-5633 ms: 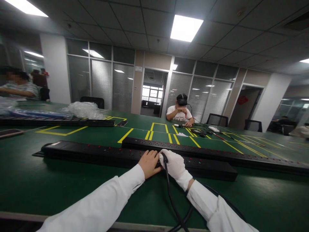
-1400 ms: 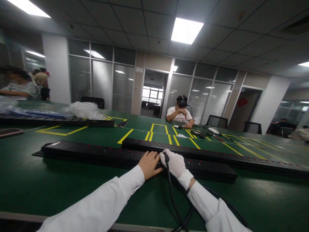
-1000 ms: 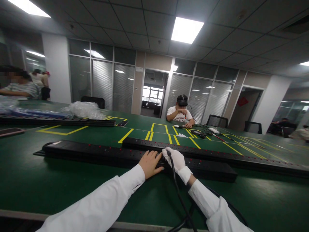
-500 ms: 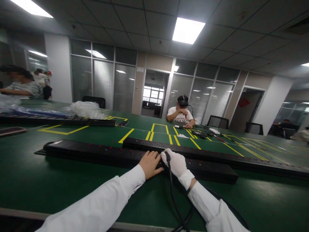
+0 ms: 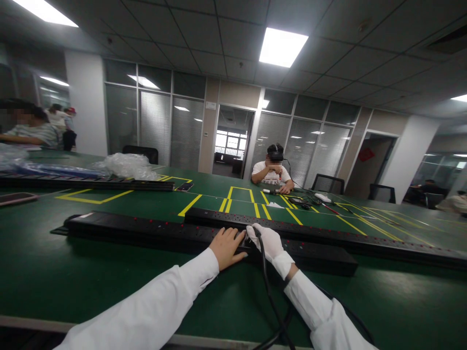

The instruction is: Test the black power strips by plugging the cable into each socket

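A long black power strip (image 5: 120, 231) with small red spots lies across the green table near me. My left hand (image 5: 226, 248) is bare and rests on its middle, fingers spread over the top. Just to the right, my right hand (image 5: 268, 241), in a white glove, is closed round a black plug whose cable (image 5: 268, 287) hangs down toward the table's near edge. The plug is mostly hidden by the glove, above the strip. Behind lies a second long black strip (image 5: 328, 236), reaching to the right edge.
Clear plastic wrap (image 5: 127, 166) and dark bars (image 5: 146, 185) lie at the left, with a phone (image 5: 18, 198) near them. Yellow tape marks the table (image 5: 91, 277). Across it sits a person (image 5: 273, 170) beside tangled cables (image 5: 306, 201).
My right hand has tilted and lifted slightly with the plug, and the cable has swung a little to the right. My left hand stays on the strip.
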Tool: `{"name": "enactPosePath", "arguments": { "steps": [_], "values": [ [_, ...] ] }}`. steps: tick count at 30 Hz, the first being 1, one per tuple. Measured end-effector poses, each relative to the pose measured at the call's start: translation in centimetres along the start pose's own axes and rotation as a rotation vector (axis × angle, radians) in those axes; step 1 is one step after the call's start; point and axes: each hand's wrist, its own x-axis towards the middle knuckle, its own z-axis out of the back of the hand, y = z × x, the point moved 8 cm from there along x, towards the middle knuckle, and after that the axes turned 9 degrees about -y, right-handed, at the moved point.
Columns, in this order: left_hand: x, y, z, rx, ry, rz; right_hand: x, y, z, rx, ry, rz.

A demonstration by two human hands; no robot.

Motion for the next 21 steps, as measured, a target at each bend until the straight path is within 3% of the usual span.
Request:
{"name": "enactPosePath", "arguments": {
  "steps": [5, 15, 21],
  "values": [
    [0.0, 0.0, 0.0, -0.005, 0.006, 0.005, 0.2, -0.1, -0.1, 0.05, 0.01, -0.016],
    [0.0, 0.0, 0.0, -0.004, 0.019, 0.009, -0.6, 0.5, 0.5, -0.094, -0.081, 0.028],
    [0.0, -0.1, 0.1, -0.008, 0.018, 0.003, -0.6, 0.4, 0.9, 0.028, -0.054, 0.006]
  ]
}}
